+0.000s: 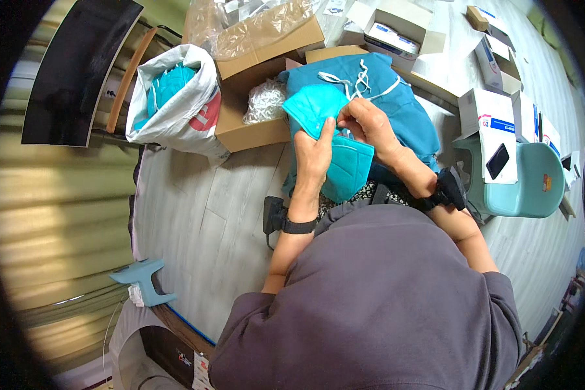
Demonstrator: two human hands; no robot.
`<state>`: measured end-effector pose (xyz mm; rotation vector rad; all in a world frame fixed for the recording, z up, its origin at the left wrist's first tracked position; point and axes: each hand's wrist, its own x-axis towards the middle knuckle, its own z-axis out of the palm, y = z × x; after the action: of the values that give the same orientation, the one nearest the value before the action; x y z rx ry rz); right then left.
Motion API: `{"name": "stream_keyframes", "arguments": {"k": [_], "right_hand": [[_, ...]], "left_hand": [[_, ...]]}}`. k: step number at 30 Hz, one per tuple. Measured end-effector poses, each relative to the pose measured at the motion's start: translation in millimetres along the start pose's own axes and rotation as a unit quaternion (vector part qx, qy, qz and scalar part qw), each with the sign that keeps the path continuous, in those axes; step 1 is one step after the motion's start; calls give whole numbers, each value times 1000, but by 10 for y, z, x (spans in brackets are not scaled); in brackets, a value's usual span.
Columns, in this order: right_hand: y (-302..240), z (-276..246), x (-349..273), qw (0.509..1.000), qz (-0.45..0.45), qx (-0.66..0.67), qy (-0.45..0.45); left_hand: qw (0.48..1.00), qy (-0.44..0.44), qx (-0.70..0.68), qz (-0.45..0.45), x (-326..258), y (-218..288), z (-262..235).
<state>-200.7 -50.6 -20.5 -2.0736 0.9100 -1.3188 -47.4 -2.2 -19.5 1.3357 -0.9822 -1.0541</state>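
My left hand [314, 158] grips a folded teal face mask [312, 107] by its lower edge, thumb on top. My right hand [365, 121] pinches the same mask at its right side, fingers curled. A second teal mask [348, 170] lies just below both hands, on my lap. Behind the hands sits a large pile of teal masks [403, 104] with white ear loops [357, 81] on top. Both wrists wear black bands.
A white sack [182, 110] holding teal masks stands at the left. An open cardboard box [253, 130] holds a clear bag of white loops [264, 101]. Small white boxes [396, 32] lie at the back and right. A teal stool [533, 188] carries a white box and a phone.
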Motion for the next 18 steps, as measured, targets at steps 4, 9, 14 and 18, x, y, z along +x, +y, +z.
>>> {"name": "stream_keyframes", "arguments": {"k": [4, 9, 14, 18], "right_hand": [[574, -98, 78, 982, 122, -59, 133], [526, -608, 250, 995, 100, -22, -2], [179, -415, 300, 974, 6, 209, -88], [292, -429, 266, 911, 161, 375, -60]], "left_hand": [[995, -32, -53, 79, -92, 126, 25], [971, -141, -182, -58, -200, 543, -121], [871, -260, -360, -212, -98, 525, -98], [973, -225, 4, -52, -39, 344, -274]]}}
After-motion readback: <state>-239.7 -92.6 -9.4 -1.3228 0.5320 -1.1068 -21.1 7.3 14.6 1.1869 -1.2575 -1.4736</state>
